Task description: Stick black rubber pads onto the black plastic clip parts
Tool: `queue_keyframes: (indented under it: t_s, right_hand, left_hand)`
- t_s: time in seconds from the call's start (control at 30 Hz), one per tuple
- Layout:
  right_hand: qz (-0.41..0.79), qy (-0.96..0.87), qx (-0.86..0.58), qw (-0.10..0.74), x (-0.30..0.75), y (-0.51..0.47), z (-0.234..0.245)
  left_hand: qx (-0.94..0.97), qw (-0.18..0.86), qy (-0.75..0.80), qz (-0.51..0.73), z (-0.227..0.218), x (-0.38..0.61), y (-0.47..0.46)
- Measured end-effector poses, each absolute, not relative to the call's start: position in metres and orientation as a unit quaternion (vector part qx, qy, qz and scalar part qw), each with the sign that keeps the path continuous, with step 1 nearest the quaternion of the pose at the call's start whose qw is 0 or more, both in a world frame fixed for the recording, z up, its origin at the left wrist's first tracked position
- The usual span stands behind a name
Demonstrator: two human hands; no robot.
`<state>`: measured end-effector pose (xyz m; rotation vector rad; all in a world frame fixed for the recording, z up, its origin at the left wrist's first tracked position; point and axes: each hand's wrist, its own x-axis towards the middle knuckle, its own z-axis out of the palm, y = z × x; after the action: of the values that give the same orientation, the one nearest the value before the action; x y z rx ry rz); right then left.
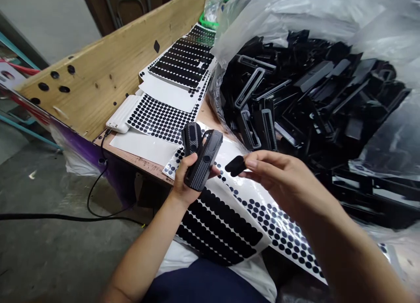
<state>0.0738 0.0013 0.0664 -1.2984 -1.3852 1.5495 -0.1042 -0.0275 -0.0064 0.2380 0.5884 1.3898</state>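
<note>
My left hand (pixel 183 180) is closed around two black plastic parts (pixel 201 154), a ribbed longer one and a shorter one behind it, held upright above the table's edge. My right hand (pixel 278 171) pinches a small black oval pad (pixel 235 165) between thumb and fingertips, just right of the held parts. Under both hands lie white sheets with black oval pads (pixel 223 228) and with small black dots (pixel 282 233), hanging over my lap.
A big clear plastic bag full of black plastic parts (pixel 311 101) fills the right side. More pad and dot sheets (pixel 177 75) and a white power bank (pixel 122 114) lie on the wooden table, backed by a wooden board (pixel 108 62). A black cable (pixel 65 217) runs across the floor.
</note>
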Motion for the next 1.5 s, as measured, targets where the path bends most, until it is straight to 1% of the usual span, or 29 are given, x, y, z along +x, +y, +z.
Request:
queue_keyframes:
  t_s: [0.07,0.13,0.2,0.3,0.37,0.43,0.53,0.57,0.6,0.67,0.73,0.8,0.83,0.9,0.97,1.03,1.5]
  right_hand:
    - [0.638,-0.493,-0.510,0.300,0.072,0.012,0.062]
    - [0.641,-0.500,-0.512,0.277,0.067,0.016,0.055]
    - [0.618,-0.532,-0.516,0.262,0.064,0.015,0.051]
    - [0.550,-0.600,-0.526,0.246,0.061,0.010,0.049]
    - [0.484,-0.655,-0.521,0.256,0.061,0.007,0.048]
    - [0.369,-0.734,-0.486,0.297,0.062,0.004,0.045]
    - [0.164,-0.858,-0.341,0.347,0.064,-0.003,0.040]
    - [0.129,-0.886,-0.280,0.347,0.065,-0.006,0.040]
    - [0.120,-0.902,-0.227,0.346,0.066,-0.010,0.042]
    - [0.156,-0.898,-0.190,0.365,0.069,-0.016,0.049]
    - [0.244,-0.836,-0.272,0.410,0.073,-0.016,0.061]
    - [0.374,-0.718,-0.399,0.430,0.075,-0.007,0.073]
    - [0.447,-0.654,-0.444,0.419,0.076,0.001,0.077]
    - [0.574,-0.551,-0.479,0.371,0.076,0.017,0.081]
    - [0.645,-0.501,-0.474,0.330,0.072,0.028,0.081]
    - [0.664,-0.489,-0.469,0.316,0.068,0.033,0.079]
    - [0.650,-0.524,-0.448,0.320,0.059,0.030,0.078]
  left_hand:
    - [0.122,0.712,0.254,0.643,-0.006,-0.105,-0.029]
    - [0.144,0.704,0.263,0.644,-0.007,-0.105,-0.030]
    - [0.165,0.700,0.288,0.632,-0.009,-0.105,-0.031]
    - [0.184,0.690,0.310,0.627,-0.009,-0.104,-0.031]
    - [0.189,0.683,0.310,0.634,-0.009,-0.102,-0.030]
    - [0.188,0.682,0.306,0.638,-0.008,-0.101,-0.028]
    - [0.171,0.678,0.305,0.646,-0.008,-0.099,-0.027]
    - [0.164,0.677,0.307,0.649,-0.008,-0.098,-0.026]
    - [0.158,0.676,0.309,0.650,-0.008,-0.098,-0.026]
    - [0.154,0.681,0.309,0.646,-0.009,-0.097,-0.027]
    - [0.164,0.690,0.302,0.637,-0.008,-0.098,-0.028]
    - [0.191,0.704,0.291,0.619,-0.008,-0.099,-0.029]
    - [0.206,0.709,0.286,0.610,-0.008,-0.100,-0.030]
    - [0.231,0.717,0.276,0.597,-0.008,-0.102,-0.029]
    - [0.240,0.720,0.267,0.594,-0.009,-0.103,-0.029]
    - [0.243,0.722,0.259,0.594,-0.010,-0.103,-0.028]
    - [0.237,0.724,0.246,0.600,-0.009,-0.104,-0.029]
